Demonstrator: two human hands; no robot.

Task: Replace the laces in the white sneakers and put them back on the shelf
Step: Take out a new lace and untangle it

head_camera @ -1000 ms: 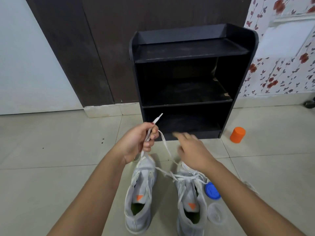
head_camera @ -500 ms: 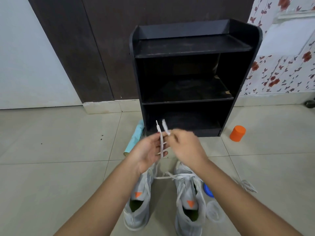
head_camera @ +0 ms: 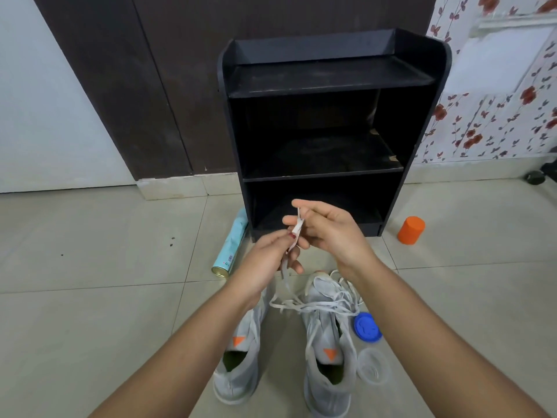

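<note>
Both sneakers stand on the tiled floor (head_camera: 90, 312) in front of the black shelf (head_camera: 319, 73), side by side and slightly apart, toes toward the shelf. The left sneaker (head_camera: 241, 366) is partly covered by the left forearm, and whether it carries a lace cannot be told. The right sneaker (head_camera: 328, 357) has a white lace (head_camera: 297, 229) lying in loose loops across its upper. From there the lace rises to the hands, which are held together above the toes of the sneakers and in front of the lowest opening of the shelf. The left hand (head_camera: 265, 260) pinches the lace between thumb and fingers (head_camera: 281, 236), just below the lace ends. The right hand (head_camera: 334, 233) has its fingers (head_camera: 294, 221) curled around the upper part of the lace, with the lace ends pointing upward between them. The two hands are touching or nearly touching at the lace. A light blue spray can (head_camera: 232, 244) lies on the floor beside the lower left corner of the shelf. An orange cap (head_camera: 410, 230) stands on the floor to the right of the shelf. A blue lid (head_camera: 367, 324) and a clear plastic cup (head_camera: 373, 369) lie just beside the right sneaker, on its right side.
</note>
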